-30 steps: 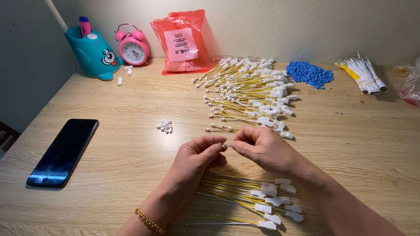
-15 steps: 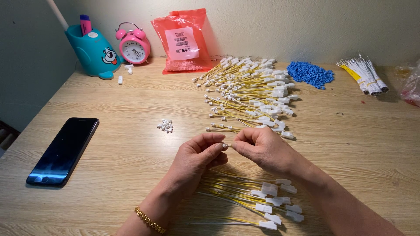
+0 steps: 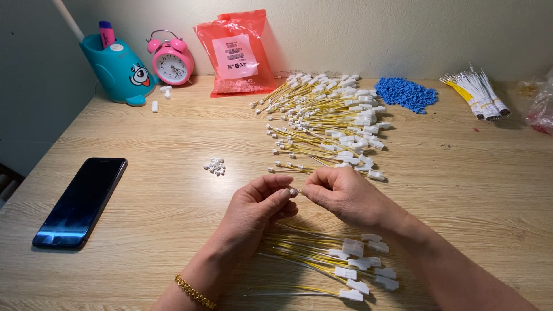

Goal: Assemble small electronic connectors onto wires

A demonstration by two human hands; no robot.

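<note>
Yellow wires with white connectors [image 3: 322,124] are lying toward the far edge of the pale wood-grain desk [image 3: 144,230], beside a heap of blue beads [image 3: 406,93]. Near the far left corner, a pink alarm clock [image 3: 171,60], a teal holder [image 3: 118,70] and a red bag [image 3: 237,52] are showing; a black phone [image 3: 80,201] is gleaming near the left edge.

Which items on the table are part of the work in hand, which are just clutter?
In use:
left hand and right hand, pinching a small white piece
yellow wires with white connectors under the wrists
big wire pile
small white caps

Lying about:
phone
pink alarm clock
teal pen holder
red bag
blue beads
</note>
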